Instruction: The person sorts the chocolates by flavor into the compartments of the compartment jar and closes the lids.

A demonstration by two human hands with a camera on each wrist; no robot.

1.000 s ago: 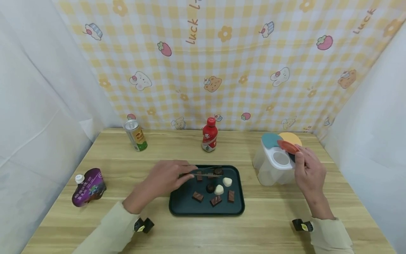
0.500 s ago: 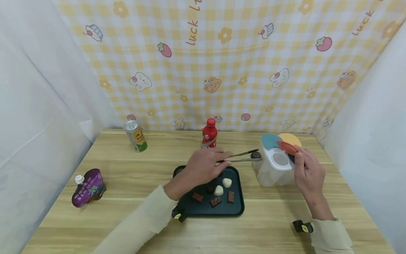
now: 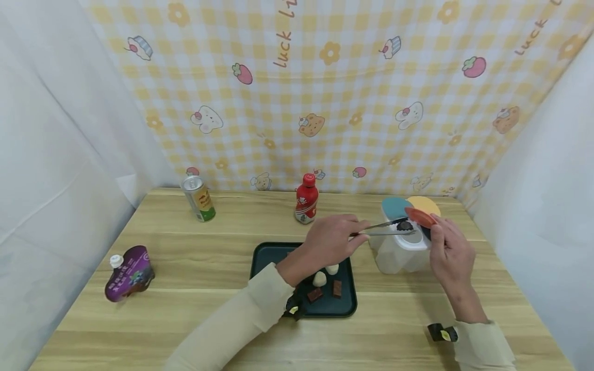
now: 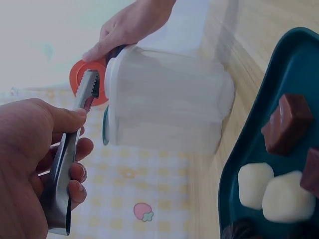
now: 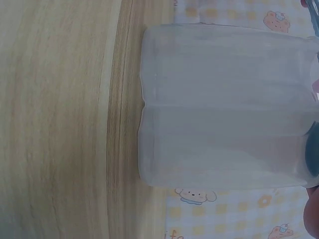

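Note:
In the head view my left hand (image 3: 335, 238) grips metal tongs (image 3: 382, 233), whose tips pinch a dark round chocolate (image 3: 405, 226) above the container's uncovered opening. The container (image 3: 391, 256) is clear plastic with a white top and several coloured round lids. My right hand (image 3: 452, 251) pinches the raised orange lid (image 3: 419, 216) at the container's right side. Left of it lies a dark green tray (image 3: 343, 308) with brown chocolates (image 3: 337, 288) and white ones (image 3: 319, 279), partly covered by my left arm. The right wrist view shows mostly the container's wall (image 5: 224, 109).
A red bottle (image 3: 307, 200) stands at the back middle of the wooden table (image 3: 399, 330). Further left are a can (image 3: 198, 199) and a purple pouch (image 3: 131, 274). A checked cloth (image 3: 278, 93) hangs behind the table.
My left hand has carried the dark round chocolate in the tongs from the tray, rightward to the container's opening. My right hand has stayed at the orange lid.

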